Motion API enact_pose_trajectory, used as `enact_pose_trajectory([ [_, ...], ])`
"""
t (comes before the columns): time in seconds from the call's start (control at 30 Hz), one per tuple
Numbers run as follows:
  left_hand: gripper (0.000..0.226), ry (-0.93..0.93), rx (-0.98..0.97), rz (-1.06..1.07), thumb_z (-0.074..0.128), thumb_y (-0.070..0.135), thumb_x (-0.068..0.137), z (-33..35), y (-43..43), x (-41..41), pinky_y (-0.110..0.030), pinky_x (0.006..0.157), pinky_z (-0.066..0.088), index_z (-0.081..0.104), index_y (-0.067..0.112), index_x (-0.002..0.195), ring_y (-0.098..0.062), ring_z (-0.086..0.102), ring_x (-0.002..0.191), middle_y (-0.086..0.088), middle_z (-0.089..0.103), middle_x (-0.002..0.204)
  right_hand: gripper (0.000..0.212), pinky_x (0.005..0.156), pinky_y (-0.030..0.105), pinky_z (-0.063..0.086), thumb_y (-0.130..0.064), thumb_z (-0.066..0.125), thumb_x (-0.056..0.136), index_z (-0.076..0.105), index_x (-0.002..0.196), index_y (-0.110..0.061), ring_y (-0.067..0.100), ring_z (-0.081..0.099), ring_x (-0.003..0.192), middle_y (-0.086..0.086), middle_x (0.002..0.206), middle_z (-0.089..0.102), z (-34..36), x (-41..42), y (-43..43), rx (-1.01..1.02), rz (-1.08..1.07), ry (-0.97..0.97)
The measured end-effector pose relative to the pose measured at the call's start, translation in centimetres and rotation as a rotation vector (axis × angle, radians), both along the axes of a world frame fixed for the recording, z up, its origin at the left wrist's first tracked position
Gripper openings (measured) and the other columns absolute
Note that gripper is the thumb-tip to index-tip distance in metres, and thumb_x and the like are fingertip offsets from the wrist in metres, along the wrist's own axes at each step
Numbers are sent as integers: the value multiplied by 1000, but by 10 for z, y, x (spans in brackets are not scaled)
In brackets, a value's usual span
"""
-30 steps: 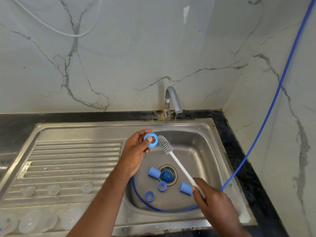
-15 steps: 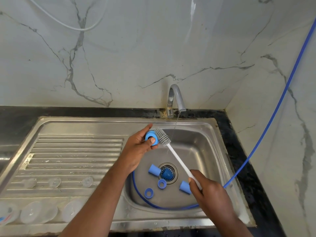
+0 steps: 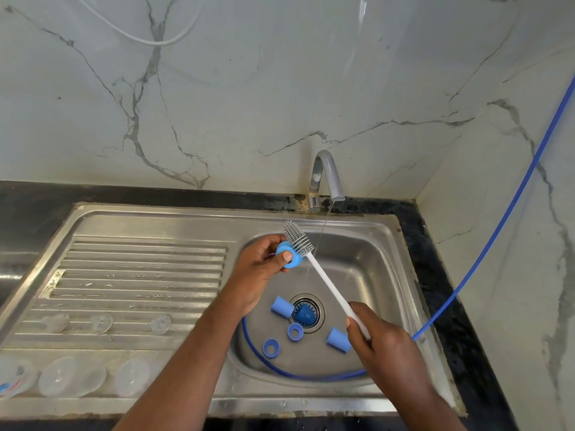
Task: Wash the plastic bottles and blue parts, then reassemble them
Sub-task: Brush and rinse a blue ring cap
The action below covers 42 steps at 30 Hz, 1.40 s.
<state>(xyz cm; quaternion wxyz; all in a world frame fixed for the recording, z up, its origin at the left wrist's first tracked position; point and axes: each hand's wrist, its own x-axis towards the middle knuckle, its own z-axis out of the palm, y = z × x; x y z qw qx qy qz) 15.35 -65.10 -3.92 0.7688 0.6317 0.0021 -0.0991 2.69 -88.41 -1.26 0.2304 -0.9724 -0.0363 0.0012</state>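
Above the drain [image 3: 306, 312] of the stainless-steel sink [image 3: 186, 213], on the side toward the tap [image 3: 323, 172], the left hand [image 3: 258, 275] pinches a blue ring [image 3: 289, 255] between thumb and curled fingers. The right hand [image 3: 382, 346], just right of the drain and nearer the person, is closed around the white handle of the bottle brush [image 3: 323, 281]. The brush's long axis runs from that hand diagonally up and left past the drain. Its grey ribbed head touches the ring's right edge, beside a thin water stream. Scrubbing of this ring appears to be in progress; next, the head must line up with the bore.

Beside the drain lie two blue sleeves [image 3: 281, 306], smooth and cylindrical, and two smaller blue rings [image 3: 295, 331]. Clear plastic bottles [image 3: 71, 376] lie far left of the drain, on the ribbed drainboard [image 3: 140, 275].
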Motion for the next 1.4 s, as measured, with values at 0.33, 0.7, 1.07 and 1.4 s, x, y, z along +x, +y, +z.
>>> enact_pose_trajectory([
  [0.33,40,72,-116,61,68,25,85,10,10,9,-40,86,61,58,12,121,-30,71,102,-14,73,109,20,42,16,29,-36,62,93,50,106,-47,7,41,47,-16,56,43,-19,-17,-6,14,-40,28],
  [0.7,24,-108,218,-91,59,19,101,8,5,5,-25,61,54,56,25,124,-13,62,69,-7,71,89,21,45,27,36,-46,49,95,50,116,-43,11,44,49,-23,62,50,-14,0,-3,109,-27,-9],
  [1.07,32,-232,488,-163,50,22,106,1,18,11,-28,63,53,46,41,132,-10,58,76,-3,62,108,16,48,21,35,-39,56,97,52,112,-43,5,47,54,-27,65,50,-17,-6,-9,65,-43,80],
  [1.4,37,175,-134,-69,52,44,99,6,3,-9,-24,51,32,52,20,127,-9,34,57,-1,42,73,12,56,19,43,-37,58,98,54,104,-47,3,55,67,-31,71,55,-22,-15,-4,172,-120,101],
])
